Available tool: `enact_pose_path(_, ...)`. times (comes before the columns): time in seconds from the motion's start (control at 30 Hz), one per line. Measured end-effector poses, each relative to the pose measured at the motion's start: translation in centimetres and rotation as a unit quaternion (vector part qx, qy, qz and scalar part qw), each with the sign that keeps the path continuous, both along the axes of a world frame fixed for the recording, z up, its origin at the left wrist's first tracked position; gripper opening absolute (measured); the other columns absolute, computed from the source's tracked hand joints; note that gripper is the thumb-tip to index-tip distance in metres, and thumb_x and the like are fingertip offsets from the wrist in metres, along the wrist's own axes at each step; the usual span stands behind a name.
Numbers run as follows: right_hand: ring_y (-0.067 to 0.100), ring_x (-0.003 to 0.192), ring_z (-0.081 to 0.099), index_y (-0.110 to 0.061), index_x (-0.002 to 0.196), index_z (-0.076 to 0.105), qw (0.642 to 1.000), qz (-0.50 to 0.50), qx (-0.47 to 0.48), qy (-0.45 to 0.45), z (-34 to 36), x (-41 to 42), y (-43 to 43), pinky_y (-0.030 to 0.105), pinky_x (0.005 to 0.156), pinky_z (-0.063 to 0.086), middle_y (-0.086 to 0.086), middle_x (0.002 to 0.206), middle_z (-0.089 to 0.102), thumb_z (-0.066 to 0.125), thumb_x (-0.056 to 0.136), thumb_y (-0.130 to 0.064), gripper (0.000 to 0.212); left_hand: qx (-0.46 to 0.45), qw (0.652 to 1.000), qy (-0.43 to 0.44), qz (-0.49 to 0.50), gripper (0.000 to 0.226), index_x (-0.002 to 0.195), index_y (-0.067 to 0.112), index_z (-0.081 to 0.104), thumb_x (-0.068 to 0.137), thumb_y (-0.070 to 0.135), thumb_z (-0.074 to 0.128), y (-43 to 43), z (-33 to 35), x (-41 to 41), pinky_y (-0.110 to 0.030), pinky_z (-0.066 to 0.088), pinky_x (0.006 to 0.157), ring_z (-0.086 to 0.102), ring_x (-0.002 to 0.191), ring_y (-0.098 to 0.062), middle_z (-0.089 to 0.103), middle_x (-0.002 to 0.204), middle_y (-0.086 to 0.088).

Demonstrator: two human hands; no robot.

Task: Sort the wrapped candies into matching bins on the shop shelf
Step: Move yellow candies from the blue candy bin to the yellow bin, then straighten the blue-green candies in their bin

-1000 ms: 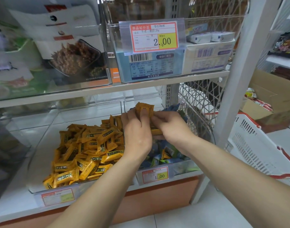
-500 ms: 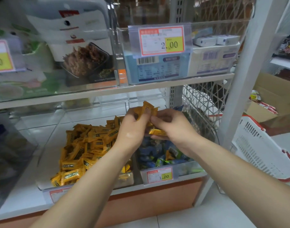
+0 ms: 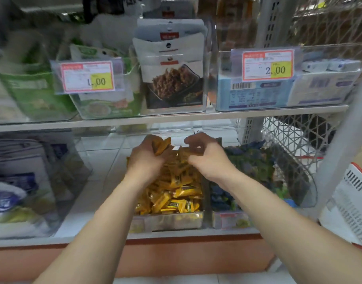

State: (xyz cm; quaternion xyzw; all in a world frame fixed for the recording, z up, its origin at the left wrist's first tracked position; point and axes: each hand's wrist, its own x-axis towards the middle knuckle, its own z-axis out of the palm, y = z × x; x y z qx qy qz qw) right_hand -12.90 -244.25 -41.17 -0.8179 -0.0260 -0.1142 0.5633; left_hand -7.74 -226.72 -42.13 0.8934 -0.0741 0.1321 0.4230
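The left hand has its grip closed round a fanned bunch of yellow-orange wrapped candies. These are flat rectangular packets with crimped ends, and they stick up out of the fist above the thumb. The right hand has its fingers curled over and down, thumb side close against the same bunch. Blur hides whether this grip pinches a packet or only touches one; cannot tell. The two hands sit just beside each other, backs toward the camera, knuckles up. Both bare forearms rise from the lower corners of the view and converge, the left from the left and the right from the right, wrists roughly level. The hands hover over the rear part of a clear plastic bin. It holds a loose pile of yellow wrapped candies that match the held bunch, each with a dark label band. Touching that bin on its right is a neighbouring clear bin holding blue and green wrapped candies, heaped higher toward the back. Both bins stand on the lower white shop shelf, fronts at its edge. On the shelf above are more clear bins with pouches and boxes, and two red-bordered price tags reading 1.00 and 2.00. A white plastic basket with a red rim is at far right, beyond the shelf upright.
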Motion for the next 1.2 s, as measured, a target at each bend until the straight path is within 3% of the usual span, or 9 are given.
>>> enact_pose_path(0.13, 0.004, 0.091, 0.059, -0.025, 0.108, 0.063, 0.99, -0.017, -0.113, -0.079, -1.0, 2.0, 2.0, 0.014, 0.078, 0.049, -0.004, 0.109, 0.063, 0.07, 0.089, -0.012, 0.025, 0.185, 0.98, 0.067, 0.006, 0.047, 0.122, 0.027, 0.056, 0.087, 0.057, 0.062, 4.1, -2.0, 1.9, -0.036, 0.048, 0.082, 0.061, 0.106, -0.029, 0.067, 0.116, -0.001)
enact_pose_path(0.27, 0.02, 0.114, 0.06, -0.024, 0.124, 0.064, 0.946, -0.01, -0.321, -0.043, -2.0, 3.4, 2.9, 0.032, 0.093, 0.048, -0.002, 0.125, 0.064, 0.057, 0.1, -0.03, 0.026, 0.172, 0.98, 0.095, 0.041, 0.074, 0.152, 0.017, 0.033, 0.093, 0.055, 0.056, 5.4, -2.5, 2.2, -0.039, 0.035, 0.11, 0.04, 0.138, -0.03, 0.043, 0.152, -0.01)
enact_pose_path(0.43, 0.026, 0.116, 0.052, -0.028, 0.116, 0.068, 0.926, -0.081, -0.356, -0.096, -1.8, 2.5, 0.7, 0.037, 0.089, 0.047, 0.001, 0.124, 0.063, 0.048, 0.098, -0.038, 0.028, 0.162, 0.98, -0.07, -0.088, 0.043, 0.125, 0.043, 0.056, 0.085, 0.057, 0.054, 2.1, -1.3, -0.1, -0.022, 0.045, 0.088, 0.052, 0.117, -0.007, 0.059, 0.128, 0.016)
enact_pose_path(0.5, 0.024, 0.114, 0.05, -0.029, 0.111, 0.068, 0.932, -0.072, -0.345, -0.083, -1.8, 1.8, -1.1, 0.034, 0.085, 0.043, 0.001, 0.119, 0.06, 0.056, 0.095, -0.04, 0.023, 0.179, 0.961, -0.084, -0.191, 0.043, 0.125, 0.047, 0.051, 0.083, 0.06, 0.052, 0.3, -1.8, -1.4, -0.012, 0.039, 0.08, 0.054, 0.108, -0.003, 0.061, 0.123, 0.019)
enact_pose_path(0.6, 0.021, 0.115, 0.051, -0.028, 0.115, 0.066, 0.938, -0.047, -0.34, -0.047, -2.2, 0.6, -4.4, 0.033, 0.089, 0.043, 0.0, 0.119, 0.059, 0.065, 0.09, -0.037, 0.026, 0.256, 0.926, -0.076, -0.268, 0.053, 0.136, 0.05, 0.037, 0.087, 0.062, 0.054, -1.1, -3.2, -1.4, -0.022, 0.039, 0.086, 0.054, 0.118, -0.013, 0.058, 0.137, 0.011)
enact_pose_path(0.8, 0.01, 0.101, 0.061, -0.034, 0.105, 0.068, 0.955, -0.061, -0.291, 0.013, -2.9, -2.2, -11.4, 0.024, 0.082, 0.047, -0.013, 0.11, 0.064, 0.067, 0.091, -0.035, 0.014, 0.359, 0.926, -0.025, -0.116, 0.055, 0.142, 0.044, 0.041, 0.092, 0.068, 0.042, -1.4, -4.0, 1.8, -0.039, 0.049, 0.092, 0.056, 0.119, -0.029, 0.059, 0.133, -0.001)
enact_pose_path(0.9, 0.0, 0.091, 0.063, -0.046, 0.087, 0.066, 0.958, 0.004, -0.285, 0.029, -3.3, -3.7, -13.2, 0.02, 0.075, 0.048, -0.023, 0.095, 0.067, 0.065, 0.093, -0.039, 0.01, 0.435, 0.9, -0.007, -0.016, 0.059, 0.147, 0.031, 0.037, 0.096, 0.061, 0.037, -3.0, -2.9, 1.8, -0.049, 0.033, 0.111, 0.04, 0.135, -0.033, 0.044, 0.149, -0.006)
enact_pose_path(1.03, 0.001, 0.098, 0.06, -0.038, 0.107, 0.072, 0.898, 0.126, -0.396, 0.141, -4.4, -4.4, -14.4, 0.023, 0.084, 0.048, -0.025, 0.104, 0.062, 0.069, 0.088, -0.045, 0.02, 0.231, 0.962, -0.099, -0.106, 0.047, 0.138, 0.028, 0.051, 0.095, 0.046, 0.048, -6.7, -0.7, -0.9, -0.041, 0.045, 0.102, 0.047, 0.129, -0.026, 0.052, 0.141, -0.003)
enact_pose_path(1.2, 0.008, 0.09, 0.06, -0.032, 0.098, 0.074, 0.886, 0.121, -0.422, 0.15, -4.4, -4.7, -16.0, 0.028, 0.079, 0.048, -0.019, 0.097, 0.065, 0.076, 0.085, -0.041, 0.016, 0.281, 0.9, -0.146, -0.3, 0.03, 0.117, 0.028, 0.065, 0.092, 0.04, 0.055, -11.4, -1.3, -5.7, -0.039, 0.055, 0.082, 0.062, 0.104, -0.018, 0.067, 0.114, 0.004)
